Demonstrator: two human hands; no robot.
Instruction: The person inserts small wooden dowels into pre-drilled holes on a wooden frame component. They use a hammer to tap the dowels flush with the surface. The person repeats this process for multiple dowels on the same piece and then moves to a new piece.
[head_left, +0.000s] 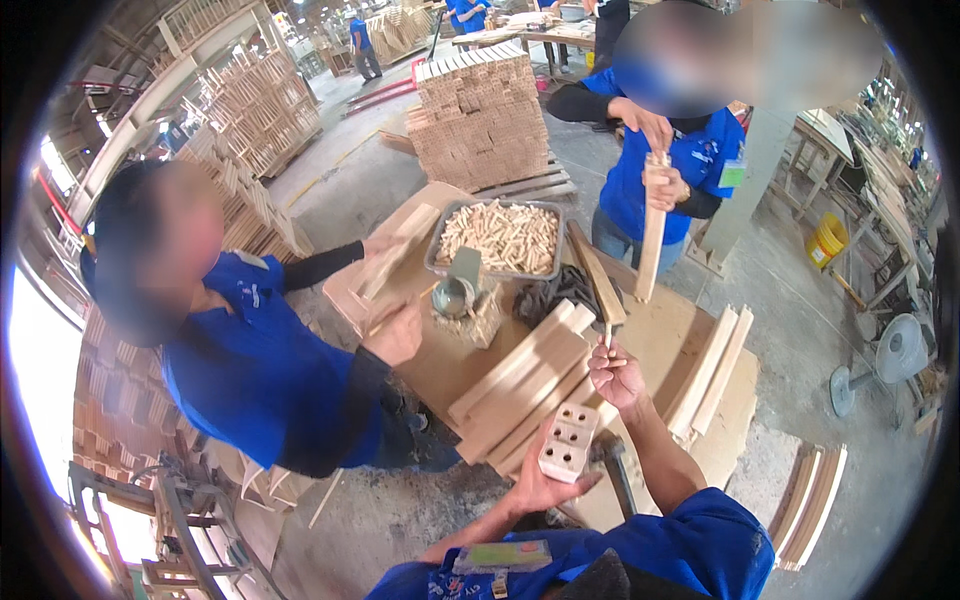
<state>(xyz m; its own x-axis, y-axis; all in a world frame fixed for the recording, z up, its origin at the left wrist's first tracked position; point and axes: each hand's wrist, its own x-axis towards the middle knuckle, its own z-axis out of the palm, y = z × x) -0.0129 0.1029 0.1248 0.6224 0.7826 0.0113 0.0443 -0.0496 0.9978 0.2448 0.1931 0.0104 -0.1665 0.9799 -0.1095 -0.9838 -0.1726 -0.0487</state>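
My left hand [540,485] holds a short pale wooden block [568,440] whose end face has several round holes, tilted up toward me. My right hand [615,375] is raised just above it and pinches a thin stick [607,338] that points up toward a long dark wooden bar [597,272]. Both hands hover over the near edge of a board-topped worktable [655,340]. A stack of pale wooden slats [520,385] lies just left of my hands.
A grey tray of wooden dowels [500,237] and a metal cup [453,297] sit mid-table. A person in blue [260,370] at left works a wooden piece. Another person [680,170] opposite holds a slat [652,235] upright. More slats [712,370] lie right; pallets of wood [480,120] stand behind.
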